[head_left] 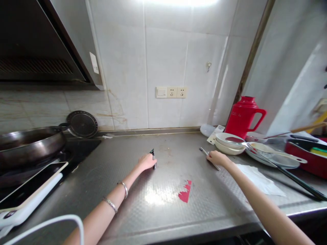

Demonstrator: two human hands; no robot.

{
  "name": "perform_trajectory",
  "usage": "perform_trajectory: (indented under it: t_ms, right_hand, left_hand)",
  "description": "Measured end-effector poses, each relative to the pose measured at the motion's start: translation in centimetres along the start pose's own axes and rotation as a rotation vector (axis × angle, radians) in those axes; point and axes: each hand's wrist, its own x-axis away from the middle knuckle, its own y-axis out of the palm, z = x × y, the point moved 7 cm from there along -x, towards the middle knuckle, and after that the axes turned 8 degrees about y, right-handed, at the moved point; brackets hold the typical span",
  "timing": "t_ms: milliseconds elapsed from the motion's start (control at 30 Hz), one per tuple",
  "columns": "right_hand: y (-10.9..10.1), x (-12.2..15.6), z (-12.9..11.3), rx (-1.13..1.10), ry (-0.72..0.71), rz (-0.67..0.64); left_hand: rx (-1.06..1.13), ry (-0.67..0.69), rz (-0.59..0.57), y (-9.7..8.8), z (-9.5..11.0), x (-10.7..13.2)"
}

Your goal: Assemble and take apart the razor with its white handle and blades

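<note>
My left hand (146,162), with two silver bangles further up the arm, is closed round a short black-and-silver tool (154,166) at the middle of the steel counter (122,211). The tool stands out past the fingers at both ends; its exact kind is too small to make out. To the right, my right hand (217,158) grips a slim silver stick (203,150) with a dark tip. This stick slants across the counter, and the fingers cover its middle. A torn red patch (186,192) lies on the counter between the two arms.
White bowls (227,147), plates, a slotted spoon (281,153) and a red thermos jug (241,117) crowd the right side. A white cloth (260,180) lies below them. At left are a metal pan (33,146) on the cooktop and a phone-like device (33,187).
</note>
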Motion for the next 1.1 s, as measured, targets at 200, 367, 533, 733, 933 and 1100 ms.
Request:
perform_trajectory:
  t_ms: [200,367,533,733,933,1100]
  right_hand:
    - [-1.3,2.2,-4.5,-0.083,-0.051,0.074]
    - [-2.3,4.4,-12.6,-0.144,-0.135,0.103]
    - [-2.9,5.8,-20.2,-0.174,-0.259,0.112]
    - [-3.1,6.4,-24.2,-0.217,-0.268,0.118]
    - [-2.9,6.4,-25.7,-0.228,-0.269,0.107]
    - [-2.7,6.4,-26.5,-0.215,-0.286,0.113]
  left_hand:
    - [0.007,-0.002,0.011,-0.2,0.1,-0.1]
    - [0.017,-0.002,0.023,-0.2,0.0,-0.2]
    - [0.006,0.037,0.041,-0.1,0.1,-0.2]
    - [-0.005,0.080,0.046,0.1,0.1,-0.3]
    - [0.011,0.085,0.053,0.2,-0.3,-0.6]
    - [0.028,0.069,0.056,0.3,-0.5,-0.6]
